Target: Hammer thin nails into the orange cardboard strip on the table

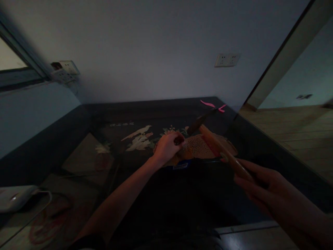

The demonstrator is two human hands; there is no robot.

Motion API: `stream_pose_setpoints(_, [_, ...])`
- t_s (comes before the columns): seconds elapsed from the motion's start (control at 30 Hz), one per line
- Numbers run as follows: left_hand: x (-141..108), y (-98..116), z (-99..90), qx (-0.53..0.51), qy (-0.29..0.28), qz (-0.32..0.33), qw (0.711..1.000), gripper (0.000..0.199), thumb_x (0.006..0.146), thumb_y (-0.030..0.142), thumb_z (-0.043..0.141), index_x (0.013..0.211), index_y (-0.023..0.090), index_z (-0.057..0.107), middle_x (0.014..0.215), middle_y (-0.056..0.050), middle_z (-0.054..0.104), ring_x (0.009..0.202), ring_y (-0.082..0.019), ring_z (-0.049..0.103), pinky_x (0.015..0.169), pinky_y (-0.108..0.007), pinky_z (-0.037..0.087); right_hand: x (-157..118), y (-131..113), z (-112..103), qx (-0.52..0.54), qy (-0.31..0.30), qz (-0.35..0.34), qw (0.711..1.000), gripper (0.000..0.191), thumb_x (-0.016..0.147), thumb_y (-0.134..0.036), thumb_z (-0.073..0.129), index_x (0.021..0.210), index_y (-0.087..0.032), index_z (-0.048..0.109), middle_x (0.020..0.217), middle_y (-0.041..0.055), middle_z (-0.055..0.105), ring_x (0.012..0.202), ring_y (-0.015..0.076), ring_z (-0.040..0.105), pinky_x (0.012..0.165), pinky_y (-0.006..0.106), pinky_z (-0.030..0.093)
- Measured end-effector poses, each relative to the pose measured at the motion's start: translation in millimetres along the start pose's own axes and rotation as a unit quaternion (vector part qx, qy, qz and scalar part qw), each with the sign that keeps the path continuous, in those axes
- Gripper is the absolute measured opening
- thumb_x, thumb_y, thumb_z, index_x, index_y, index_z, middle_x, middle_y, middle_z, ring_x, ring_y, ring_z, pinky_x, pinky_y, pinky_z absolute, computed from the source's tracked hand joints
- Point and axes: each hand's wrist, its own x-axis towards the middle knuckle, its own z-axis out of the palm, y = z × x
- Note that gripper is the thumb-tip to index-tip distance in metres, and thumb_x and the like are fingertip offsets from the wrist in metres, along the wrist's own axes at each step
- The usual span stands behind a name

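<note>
On the dark glass-topped table (166, 194), against a grey wall, the left hand (166, 147) rests near the middle, its fingers curled tight around the dark handle of a knife (194, 127) whose blade slants up and away toward the far right corner. Just beside that hand, touching it on its right, lies a tan speckled bag (197, 146), flat on the glass with a blue-and-white label (181, 166) showing at its near edge; what the bag contains cannot be told in the dim light. The right hand (262, 187) comes in from the lower right with its fingers wrapped together about the near end of a long orange-tan stick-shaped piece (218, 147), perhaps a sausage, though the gloom leaves that uncertain. The piece reaches out over the bag, its far end close to the knife blade; whether blade and piece touch is not clear. Under the glass a picture of pale birds and flowers (139, 137) shows left of the left hand. Two pink marks (213, 105) sit near the table's far right corner. A white device with a cord (15, 197) lies at the table's near left. Wall sockets (227, 59) hang above, and a wooden floor (293, 128) opens to the right.
</note>
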Motion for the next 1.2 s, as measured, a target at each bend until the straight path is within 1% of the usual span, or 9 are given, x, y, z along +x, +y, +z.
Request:
stream_pose_setpoints(0.13, [-1,4,0.3,0.004,-0.003,-0.002,1.0,0.006,0.08,0.019,0.066,0.085,0.017,0.066,0.081,-0.003,0.073,0.074,-0.017,0.069,0.07,-0.027,0.054,-3,-22,-4,-0.015,0.024,-0.028,0.999,0.062,0.076,-0.057,0.067,0.129,-0.026,0.058,0.06,-0.0043,0.048,0.046,0.0111,0.041,0.034,0.019,0.032])
stream_pose_setpoints(0.23, [-1,5,-0.5,0.012,-0.01,-0.008,1.0,0.004,0.079,0.018,0.067,0.083,0.018,0.066,0.08,-0.003,0.073,0.075,-0.017,0.069,0.071,-0.028,0.054,3,-29,-3,-0.03,0.001,-0.037,0.999,0.062,0.076,-0.058,0.066,0.128,-0.025,0.06,0.055,-0.0052,0.047,0.041,0.0098,0.04,0.032,0.018,0.031])
stream_pose_setpoints(0.4, [-1,6,-2.4,0.052,-0.019,-0.024,0.998,0.008,0.08,0.019,0.067,0.088,0.018,0.068,0.084,-0.004,0.074,0.077,-0.019,0.069,0.072,-0.03,0.053,17,-19,-2,-0.056,-0.057,-0.022,0.997,0.061,0.076,-0.054,0.067,0.129,-0.023,0.061,0.047,-0.0076,0.044,0.033,0.0083,0.039,0.029,0.017,0.03])
stream_pose_setpoints(0.5, [-1,5,-1.9,0.05,-0.019,-0.019,0.998,0.008,0.079,0.018,0.067,0.087,0.018,0.068,0.083,-0.004,0.073,0.077,-0.019,0.069,0.072,-0.029,0.052,15,-16,-6,-0.056,-0.046,-0.021,0.997,0.061,0.077,-0.053,0.067,0.13,-0.024,0.06,0.047,-0.0073,0.045,0.033,0.0092,0.041,0.028,0.018,0.03])
stream_pose_setpoints(0.63, [-1,5,-0.7,0.032,-0.017,-0.017,0.999,0.007,0.08,0.019,0.066,0.086,0.018,0.068,0.081,-0.003,0.073,0.075,-0.019,0.068,0.07,-0.028,0.052,9,-21,-6,-0.041,-0.006,-0.026,0.999,0.066,0.075,-0.055,0.067,0.132,-0.023,0.058,0.048,-0.007,0.045,0.035,0.0096,0.04,0.028,0.017,0.029])
stream_pose_setpoints(0.83, [-2,5,-1.9,0.059,-0.018,-0.038,0.997,0.011,0.079,0.023,0.068,0.09,0.019,0.07,0.084,-0.005,0.073,0.076,-0.02,0.068,0.069,-0.029,0.053,18,-24,-3,-0.081,-0.043,-0.023,0.996,0.055,0.07,-0.047,0.072,0.118,-0.021,0.068,0.048,-0.0061,0.047,0.035,0.0086,0.04,0.029,0.018,0.03])
stream_pose_setpoints(1.03, [-1,2,-0.1,0.036,-0.02,-0.02,0.999,0.007,0.079,0.021,0.068,0.086,0.019,0.07,0.081,-0.004,0.074,0.076,-0.02,0.069,0.069,-0.029,0.052,13,-24,-11,-0.063,-0.016,-0.017,0.998,0.063,0.071,-0.054,0.069,0.125,-0.023,0.064,0.047,-0.0055,0.049,0.034,0.0106,0.043,0.028,0.02,0.034])
stream_pose_setpoints(1.1, [-1,2,0.3,0.041,-0.018,-0.025,0.999,0.007,0.079,0.022,0.068,0.085,0.019,0.07,0.081,-0.004,0.074,0.076,-0.02,0.069,0.07,-0.029,0.052,14,-23,-10,-0.077,-0.025,-0.009,0.997,0.066,0.07,-0.054,0.069,0.126,-0.021,0.063,0.046,-0.005,0.049,0.033,0.0108,0.043,0.028,0.02,0.032])
stream_pose_setpoints(1.2, [-2,1,0.2,0.044,-0.017,-0.029,0.998,0.008,0.08,0.023,0.068,0.085,0.018,0.071,0.084,-0.005,0.074,0.076,-0.02,0.069,0.07,-0.029,0.053,18,-22,-6,-0.091,-0.04,0.005,0.995,0.067,0.068,-0.053,0.069,0.124,-0.019,0.064,0.041,-0.0069,0.044,0.029,0.0096,0.038,0.026,0.019,0.027])
